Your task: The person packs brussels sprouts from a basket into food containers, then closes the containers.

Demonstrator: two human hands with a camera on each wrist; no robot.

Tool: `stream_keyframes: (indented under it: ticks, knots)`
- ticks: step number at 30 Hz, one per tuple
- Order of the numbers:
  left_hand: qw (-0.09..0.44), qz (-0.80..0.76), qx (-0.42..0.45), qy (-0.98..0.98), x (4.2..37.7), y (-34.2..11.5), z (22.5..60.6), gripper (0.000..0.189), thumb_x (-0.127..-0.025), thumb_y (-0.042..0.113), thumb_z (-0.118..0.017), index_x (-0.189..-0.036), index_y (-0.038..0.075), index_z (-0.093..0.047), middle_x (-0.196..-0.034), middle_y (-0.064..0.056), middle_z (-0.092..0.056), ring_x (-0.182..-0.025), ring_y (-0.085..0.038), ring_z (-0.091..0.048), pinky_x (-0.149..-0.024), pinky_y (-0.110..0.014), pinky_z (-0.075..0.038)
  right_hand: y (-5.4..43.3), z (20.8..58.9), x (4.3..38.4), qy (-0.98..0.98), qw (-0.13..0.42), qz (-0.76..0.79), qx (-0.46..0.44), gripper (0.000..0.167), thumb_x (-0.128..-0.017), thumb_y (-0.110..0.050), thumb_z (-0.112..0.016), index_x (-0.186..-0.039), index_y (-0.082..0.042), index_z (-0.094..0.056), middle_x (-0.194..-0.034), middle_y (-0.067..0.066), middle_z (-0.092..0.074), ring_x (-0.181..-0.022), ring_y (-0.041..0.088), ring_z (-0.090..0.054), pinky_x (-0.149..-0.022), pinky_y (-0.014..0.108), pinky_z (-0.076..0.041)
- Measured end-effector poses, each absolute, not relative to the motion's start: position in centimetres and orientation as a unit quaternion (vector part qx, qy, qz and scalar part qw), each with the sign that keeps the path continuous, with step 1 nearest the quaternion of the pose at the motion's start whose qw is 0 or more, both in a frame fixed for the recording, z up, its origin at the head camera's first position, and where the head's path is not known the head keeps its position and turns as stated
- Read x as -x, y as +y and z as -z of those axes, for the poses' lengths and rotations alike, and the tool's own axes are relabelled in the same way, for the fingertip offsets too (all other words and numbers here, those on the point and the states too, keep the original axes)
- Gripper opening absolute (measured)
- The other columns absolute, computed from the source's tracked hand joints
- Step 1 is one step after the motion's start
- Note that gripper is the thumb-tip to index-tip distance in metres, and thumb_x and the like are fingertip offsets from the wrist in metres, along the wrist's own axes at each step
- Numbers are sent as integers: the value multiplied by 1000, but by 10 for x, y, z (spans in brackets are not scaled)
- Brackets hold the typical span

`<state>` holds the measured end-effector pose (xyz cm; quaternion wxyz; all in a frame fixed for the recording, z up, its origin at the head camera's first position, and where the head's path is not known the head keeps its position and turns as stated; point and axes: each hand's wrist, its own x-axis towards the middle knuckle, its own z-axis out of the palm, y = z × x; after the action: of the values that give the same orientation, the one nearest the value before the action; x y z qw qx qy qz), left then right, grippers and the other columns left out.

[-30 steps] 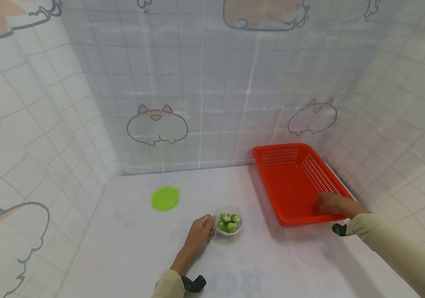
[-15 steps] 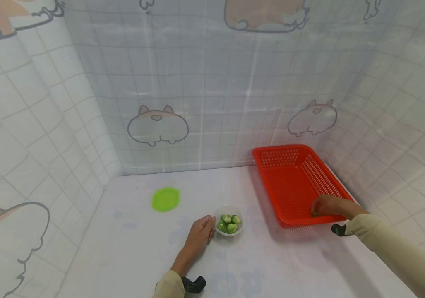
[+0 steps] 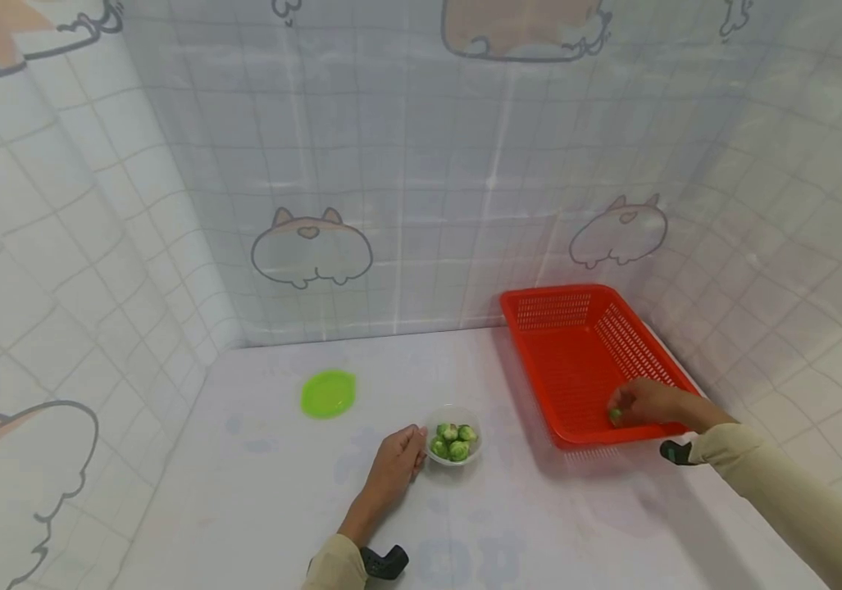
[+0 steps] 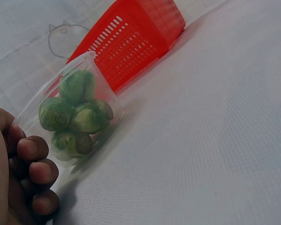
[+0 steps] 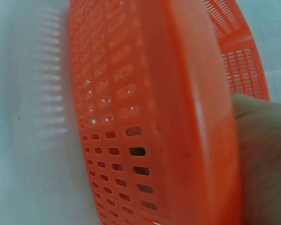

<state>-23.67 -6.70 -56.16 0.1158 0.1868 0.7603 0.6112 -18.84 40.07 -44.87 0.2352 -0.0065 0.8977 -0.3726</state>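
My left hand grips the rim of a clear plastic tub at its left side, the fingers curled in. Several Brussels sprouts lie in this tub, which stands upright on the table. Over at the right, my right hand reaches over the near rim of a red plastic basket and pinches a green Brussels sprout just above the basket floor. In the right wrist view the basket's slotted wall hides the fingertips and most of the sprout.
A round bright green lid lies flat on the white tabletop, left of and behind the tub. Printed plastic sheeting encloses the table at the back and both sides. The basket stands near the right side sheet.
Inside the basket, my right hand has lifted slightly and shifted left, and a sprout now shows between its fingers. My left hand and the tub have stayed put.
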Motion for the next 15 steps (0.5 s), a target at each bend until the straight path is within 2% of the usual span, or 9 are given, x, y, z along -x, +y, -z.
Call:
stream_keyframes:
  ticks: [5, 9, 15]
  knots:
    - [123, -615, -178, 758, 237, -68, 562, 48, -107, 42, -48, -79, 3, -54, -64, -2, -49, -52, -10, -46, -50, -23, -39, 403, 451, 193, 897, 217, 384, 23, 24, -94, -15, -72, -113, -2, -65, -107, 9, -67, -97, 25, -58, -82, 35, -54]
    - [130, -614, -173, 759, 238, -67, 559, 47, -108, 36, -47, -80, 0, -55, -65, -7, -50, -53, -9, -45, -50, -23, -38, 404, 451, 197, 902, 193, 384, 34, 31, -95, -17, -70, -122, -3, -64, -112, 8, -67, -102, 26, -58, -84, 34, -55]
    - [141, -613, -169, 759, 234, -68, 541, 43, -109, 24, -46, -80, -5, -54, -68, -20, -53, -53, -11, -45, -50, -21, -38, 394, 445, 199, 883, 177, 432, 50, 36, -96, -16, -69, -128, -1, -60, -120, 14, -65, -111, 32, -60, -90, 36, -55]
